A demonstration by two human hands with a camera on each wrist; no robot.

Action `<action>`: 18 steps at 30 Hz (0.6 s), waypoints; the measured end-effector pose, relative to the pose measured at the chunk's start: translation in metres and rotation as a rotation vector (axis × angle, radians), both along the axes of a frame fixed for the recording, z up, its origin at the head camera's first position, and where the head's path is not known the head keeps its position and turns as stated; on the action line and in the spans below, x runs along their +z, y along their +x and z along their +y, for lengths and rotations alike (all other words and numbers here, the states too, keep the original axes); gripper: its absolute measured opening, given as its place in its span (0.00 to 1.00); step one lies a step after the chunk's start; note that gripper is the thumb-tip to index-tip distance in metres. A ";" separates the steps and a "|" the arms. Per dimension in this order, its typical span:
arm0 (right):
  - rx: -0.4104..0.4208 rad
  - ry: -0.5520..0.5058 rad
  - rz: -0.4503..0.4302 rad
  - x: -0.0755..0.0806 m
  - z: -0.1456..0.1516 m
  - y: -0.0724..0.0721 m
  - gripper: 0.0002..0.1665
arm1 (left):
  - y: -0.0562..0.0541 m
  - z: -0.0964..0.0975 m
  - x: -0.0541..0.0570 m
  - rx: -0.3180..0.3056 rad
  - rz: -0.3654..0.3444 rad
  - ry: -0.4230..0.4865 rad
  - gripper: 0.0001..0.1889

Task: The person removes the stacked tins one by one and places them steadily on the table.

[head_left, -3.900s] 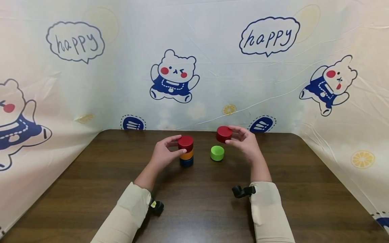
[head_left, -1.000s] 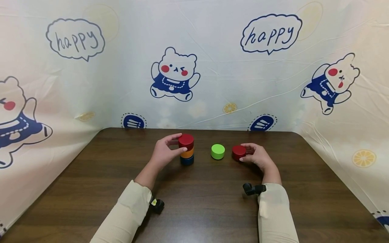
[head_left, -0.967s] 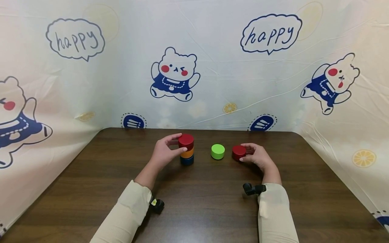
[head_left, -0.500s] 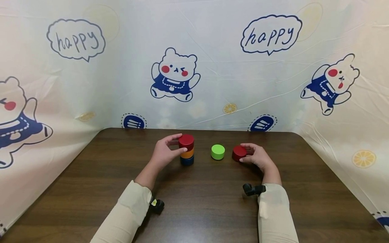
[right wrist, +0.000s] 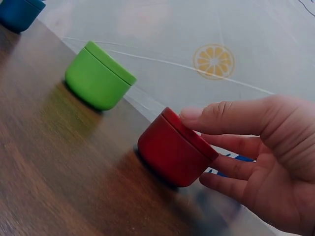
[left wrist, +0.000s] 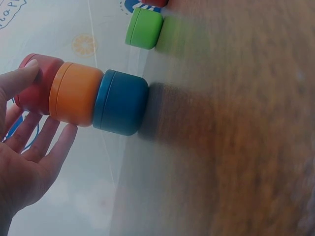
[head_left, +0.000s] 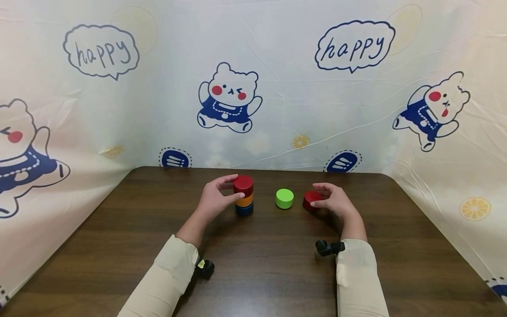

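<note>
Left of centre, a stack stands upright on the table: a red jar on top, an orange jar in the middle, a blue jar at the bottom. All are small, round and have a lid seam. My left hand pinches the red top jar, thumb in front, with fingertips behind it and the orange one. A second red jar sits on the table at the right. Around its lid edge my right hand is loosely spread, thumb tip over the lid; whether it touches is hard to tell.
A green jar stands between the stack and the right-hand red jar. The brown wooden table ends at a printed cloth backdrop behind and on both sides. A black wrist camera sticks out from the right cuff.
Since the oldest frame, my right hand has brought the second red jar down to the table, right of the green one. In the last half second its fingers have loosened. The left hand stays put.
</note>
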State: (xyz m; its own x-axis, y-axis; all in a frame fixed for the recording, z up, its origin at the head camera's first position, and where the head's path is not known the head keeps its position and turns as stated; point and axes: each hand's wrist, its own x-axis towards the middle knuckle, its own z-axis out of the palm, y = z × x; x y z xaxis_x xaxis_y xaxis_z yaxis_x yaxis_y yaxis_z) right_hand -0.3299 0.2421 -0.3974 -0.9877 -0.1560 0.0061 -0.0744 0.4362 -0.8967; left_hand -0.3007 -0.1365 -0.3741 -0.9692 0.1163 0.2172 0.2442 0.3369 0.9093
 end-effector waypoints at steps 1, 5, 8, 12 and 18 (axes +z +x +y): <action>0.000 0.000 0.002 0.001 -0.001 0.000 0.41 | 0.000 0.000 0.000 0.000 -0.001 -0.001 0.30; -0.004 0.000 0.013 0.006 -0.003 0.002 0.39 | 0.000 0.000 0.000 0.002 -0.005 -0.003 0.30; -0.018 -0.001 0.027 0.009 -0.006 0.003 0.38 | 0.000 0.000 0.001 0.001 -0.005 -0.001 0.30; -0.042 -0.016 0.043 0.013 -0.010 0.003 0.36 | 0.000 0.000 0.001 0.002 -0.005 0.000 0.30; -0.047 -0.049 0.044 0.018 -0.017 0.001 0.36 | 0.000 0.000 -0.001 0.004 -0.006 -0.002 0.30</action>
State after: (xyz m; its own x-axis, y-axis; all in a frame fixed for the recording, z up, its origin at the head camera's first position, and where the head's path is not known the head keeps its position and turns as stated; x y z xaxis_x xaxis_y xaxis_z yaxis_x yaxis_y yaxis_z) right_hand -0.3285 0.2256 -0.3798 -0.9926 -0.1079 0.0557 -0.0943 0.3962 -0.9133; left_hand -0.3005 -0.1367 -0.3747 -0.9709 0.1130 0.2113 0.2376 0.3397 0.9100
